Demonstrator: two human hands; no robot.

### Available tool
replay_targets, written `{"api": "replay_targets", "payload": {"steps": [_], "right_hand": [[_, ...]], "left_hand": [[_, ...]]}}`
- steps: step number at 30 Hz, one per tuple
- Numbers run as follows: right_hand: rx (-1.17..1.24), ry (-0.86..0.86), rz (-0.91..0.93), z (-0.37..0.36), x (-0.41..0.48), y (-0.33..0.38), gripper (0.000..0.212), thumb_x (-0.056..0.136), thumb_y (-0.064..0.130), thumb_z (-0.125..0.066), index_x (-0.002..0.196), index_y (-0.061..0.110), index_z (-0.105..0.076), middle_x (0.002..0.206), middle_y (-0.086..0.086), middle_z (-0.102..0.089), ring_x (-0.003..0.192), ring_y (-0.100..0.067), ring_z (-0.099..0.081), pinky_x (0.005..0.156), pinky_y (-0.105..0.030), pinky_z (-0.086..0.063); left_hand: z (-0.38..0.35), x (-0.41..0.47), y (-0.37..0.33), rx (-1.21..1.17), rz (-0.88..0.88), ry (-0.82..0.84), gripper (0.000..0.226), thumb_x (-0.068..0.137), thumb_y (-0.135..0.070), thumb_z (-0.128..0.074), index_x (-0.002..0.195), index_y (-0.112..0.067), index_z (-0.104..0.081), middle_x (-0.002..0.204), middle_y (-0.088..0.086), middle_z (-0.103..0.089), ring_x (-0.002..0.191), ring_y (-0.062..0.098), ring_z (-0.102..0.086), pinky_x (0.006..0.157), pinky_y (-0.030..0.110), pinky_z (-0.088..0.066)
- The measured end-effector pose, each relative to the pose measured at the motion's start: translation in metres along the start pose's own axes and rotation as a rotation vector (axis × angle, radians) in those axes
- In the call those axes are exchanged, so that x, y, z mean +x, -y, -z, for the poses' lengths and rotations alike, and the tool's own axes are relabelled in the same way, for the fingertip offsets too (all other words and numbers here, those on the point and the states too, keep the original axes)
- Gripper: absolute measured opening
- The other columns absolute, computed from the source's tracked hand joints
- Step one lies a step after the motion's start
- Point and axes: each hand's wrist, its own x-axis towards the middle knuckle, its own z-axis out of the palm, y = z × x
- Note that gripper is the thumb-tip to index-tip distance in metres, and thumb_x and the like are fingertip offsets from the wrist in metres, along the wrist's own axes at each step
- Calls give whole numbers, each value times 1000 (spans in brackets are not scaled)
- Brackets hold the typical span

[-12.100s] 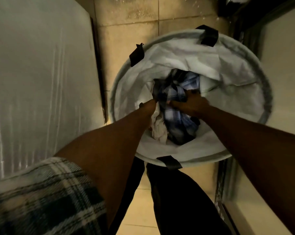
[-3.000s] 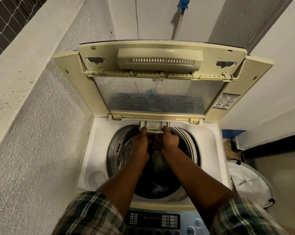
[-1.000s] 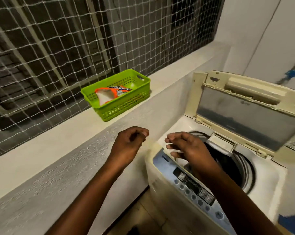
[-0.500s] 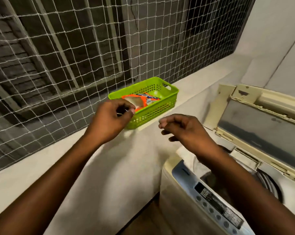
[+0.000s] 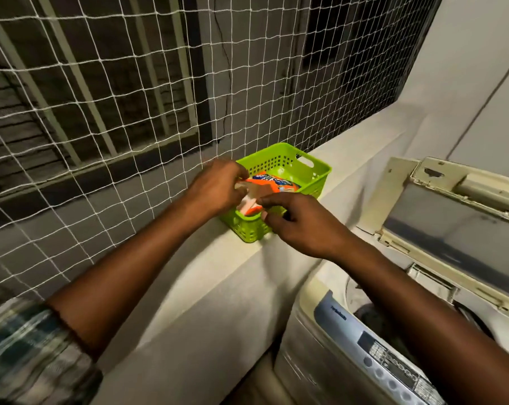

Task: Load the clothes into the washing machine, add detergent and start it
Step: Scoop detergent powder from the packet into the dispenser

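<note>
An orange detergent packet (image 5: pixel 272 183) lies in a green plastic basket (image 5: pixel 311 176) on the window ledge. My left hand (image 5: pixel 218 188) grips the packet's near end over the basket's left rim. My right hand (image 5: pixel 300 220) pinches the same end of the packet from the right, at the basket's front. The top-loading washing machine (image 5: pixel 349 340) stands at lower right with its lid (image 5: pixel 457 217) raised. Dark clothes (image 5: pixel 364 312) show inside the drum, mostly hidden by my right forearm.
A white net (image 5: pixel 130 112) covers the window grille behind the ledge (image 5: pixel 206 276). The machine's control panel (image 5: pixel 393 363) faces me at bottom right. A narrow gap runs between the ledge wall and the machine.
Both hands moved forward from above the machine to the green basket and closed on the detergent packet. My view shifted left, towards the ledge.
</note>
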Motion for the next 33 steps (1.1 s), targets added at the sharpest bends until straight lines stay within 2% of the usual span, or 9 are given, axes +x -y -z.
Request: {"api": "replay_targets", "payload": {"steps": [3,5,8,15,20,26,28,31,33], "right_hand": [[-66,22,-11,-4,6,2,36,98,36,-64,133,29,-68,107,9,-72,61,3,-48,75,-22,-37],[-131,37,-9,-5,10,3,39,97,40,-64,135,29,-67,124,5,-73,72,-3,-57,78,-24,-41],[-239,60,-13,-3,14,8,45,98,49,-60,139,31,-63,129,5,-72,101,-18,-68,87,-30,-51],[-465,-59,57,0,28,22,49,95,56,-58,140,36,-59,134,5,-67,118,-24,-65,87,-36,-52],[-598,-107,60,-7,39,26,47,91,62,-60,127,33,-64,128,1,-61,108,-28,-68,77,-37,-50],[-635,-187,109,-7,44,21,25,100,43,-51,108,29,-70,111,-3,-61,93,-32,-68,64,-32,-36],[-596,-216,135,1,45,16,23,100,38,-51,102,26,-70,99,-3,-66,91,-31,-67,62,-31,-37],[-422,-260,81,15,47,7,22,96,30,-56,104,22,-75,88,-2,-77,85,-27,-72,69,-33,-54],[-273,-306,-1,23,47,7,23,92,27,-65,110,21,-79,88,-2,-80,77,-17,-73,74,-22,-53]], "left_hand": [[-4,10,4,16,-8,-5,28,88,-25,-65,113,-21,-76,109,12,-75,104,35,-68,84,39,-56],[-6,17,8,13,-16,-27,26,88,-30,-58,107,-21,-74,98,12,-76,96,38,-69,78,42,-57],[-9,30,12,-45,-21,-79,33,90,-37,-49,107,-22,-72,96,13,-74,96,39,-67,77,42,-54],[-8,57,7,-144,-66,-158,20,98,-27,-58,107,-16,-73,103,15,-74,102,38,-66,78,38,-50],[-5,70,2,-218,-46,-187,21,97,-26,-61,104,-13,-76,99,17,-75,98,38,-66,76,35,-49],[-5,74,5,-258,-47,-188,19,93,-24,-66,102,-13,-78,96,14,-77,93,31,-70,72,26,-41],[-4,73,9,-263,-67,-179,16,89,-20,-68,99,-14,-79,93,11,-78,88,27,-72,73,23,-42],[-3,68,15,-282,-91,-160,16,83,-14,-71,97,-16,-80,89,7,-79,82,21,-73,72,22,-48],[-4,63,17,-302,-97,-152,20,81,-11,-73,99,-15,-80,91,6,-79,84,18,-73,74,25,-54]]}}
